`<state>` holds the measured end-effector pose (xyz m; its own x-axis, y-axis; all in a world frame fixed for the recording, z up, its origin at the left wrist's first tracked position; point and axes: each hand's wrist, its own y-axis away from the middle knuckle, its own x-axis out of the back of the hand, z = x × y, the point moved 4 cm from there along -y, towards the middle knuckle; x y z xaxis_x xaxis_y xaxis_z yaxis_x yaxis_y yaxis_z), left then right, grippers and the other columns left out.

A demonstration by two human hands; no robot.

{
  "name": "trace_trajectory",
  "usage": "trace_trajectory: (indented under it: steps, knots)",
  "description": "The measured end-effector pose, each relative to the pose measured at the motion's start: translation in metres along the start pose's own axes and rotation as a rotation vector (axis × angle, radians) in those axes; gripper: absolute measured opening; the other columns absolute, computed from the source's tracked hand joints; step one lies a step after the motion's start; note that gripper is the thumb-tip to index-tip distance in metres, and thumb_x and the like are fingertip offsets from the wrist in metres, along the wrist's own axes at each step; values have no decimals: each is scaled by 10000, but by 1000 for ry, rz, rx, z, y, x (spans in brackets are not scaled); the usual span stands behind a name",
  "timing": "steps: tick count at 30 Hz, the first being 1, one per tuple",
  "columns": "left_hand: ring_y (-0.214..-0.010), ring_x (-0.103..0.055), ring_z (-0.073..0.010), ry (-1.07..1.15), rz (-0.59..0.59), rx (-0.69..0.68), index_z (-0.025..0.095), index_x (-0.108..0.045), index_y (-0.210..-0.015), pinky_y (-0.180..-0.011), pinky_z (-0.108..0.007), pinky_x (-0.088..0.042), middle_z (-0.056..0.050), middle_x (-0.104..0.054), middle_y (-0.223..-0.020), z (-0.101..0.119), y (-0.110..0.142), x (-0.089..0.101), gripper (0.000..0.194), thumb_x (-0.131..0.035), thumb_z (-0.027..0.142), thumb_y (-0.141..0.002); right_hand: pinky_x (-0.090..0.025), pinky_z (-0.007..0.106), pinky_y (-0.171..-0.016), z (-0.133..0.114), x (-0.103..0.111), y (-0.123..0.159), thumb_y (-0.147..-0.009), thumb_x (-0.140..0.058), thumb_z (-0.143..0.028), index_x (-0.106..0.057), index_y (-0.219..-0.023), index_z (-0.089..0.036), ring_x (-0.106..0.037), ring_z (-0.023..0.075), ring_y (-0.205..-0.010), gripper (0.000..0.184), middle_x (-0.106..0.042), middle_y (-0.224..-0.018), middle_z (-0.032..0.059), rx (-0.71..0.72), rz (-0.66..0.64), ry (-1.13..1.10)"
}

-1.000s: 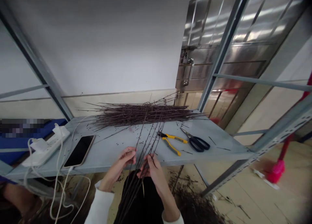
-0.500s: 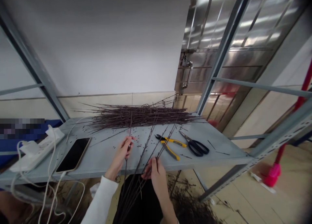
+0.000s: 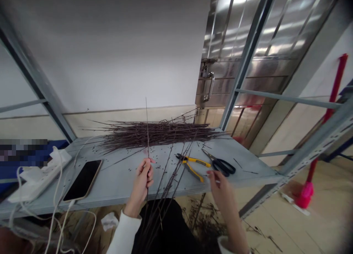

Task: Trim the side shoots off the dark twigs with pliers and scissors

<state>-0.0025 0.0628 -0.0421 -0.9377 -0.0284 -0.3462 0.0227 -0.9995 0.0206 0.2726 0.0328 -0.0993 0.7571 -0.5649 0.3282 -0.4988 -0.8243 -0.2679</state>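
Gripping a thin upright twig (image 3: 147, 116), the left hand (image 3: 142, 181) closes fully around it, the right hand (image 3: 222, 197) half-open.

Left hand (image 3: 142, 178) clenched tight, wrist upright, and there's the right hand (image 3: 222, 197) out wide, fingers loosely bent, well apart!

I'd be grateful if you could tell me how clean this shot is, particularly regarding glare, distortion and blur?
In the head view, bright glare streaks the steel door, the wide lens makes the metal upright lean steeply, a pixelated patch covers part of the left edge, and the right hand looks slightly blurred.
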Motion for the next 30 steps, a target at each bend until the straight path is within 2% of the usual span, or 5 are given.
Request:
trace_trajectory:
  steps: [3, 7, 17, 25, 30]
  knots:
    - [-398, -134, -27, 15, 4, 13, 184, -553, -783, -334, -108, -110, 121, -268, -497, 1, 5, -3, 465, -714, 595, -637, -463, 400, -767, 18, 23, -46, -829, -406, -363, -607, -880, -149, -609, 284, -833, 298, -664, -882, 170, 225, 78, 478]
    - [-406, -108, -31, 32, 10, 28, 188, -535, -765, -337, -108, -102, 128, -226, -490, 0, 11, -4, 488, -718, 615, -614, -416, 419, -838, 41, 26, -88, -802, -473, -230, -621, -910, -120, -600, 314, -899, 214, -665, -902, 192, 303, -79, 874]
    - [-413, -88, -28, 33, -7, 103, 182, -553, -768, -343, -120, -81, 131, -232, -457, -9, 33, -8, 547, -725, 658, -559, -428, 282, -630, 35, 31, -107, -702, -599, -159, -612, -661, -171, -660, 251, -709, 44, -694, -715, 112, 272, -373, 957]
    - [-409, -57, -24, 48, 47, 159, 181, -561, -743, -339, -129, -70, 135, -224, -425, -16, 51, 2, 590, -729, 693, -502, -462, 378, -779, -10, 99, -110, -755, -499, -179, -571, -943, -165, -653, 334, -887, 202, -672, -937, 200, 391, -124, 887]
    - [-409, -34, -12, 53, 49, 171, 170, -597, -738, -349, -121, -52, 129, -230, -436, -16, 69, 0, 563, -694, 696, -563, -477, 331, -643, -58, 114, -104, -737, -577, -422, -532, -869, -231, -670, 283, -758, 237, -700, -872, 109, 340, -84, 698]
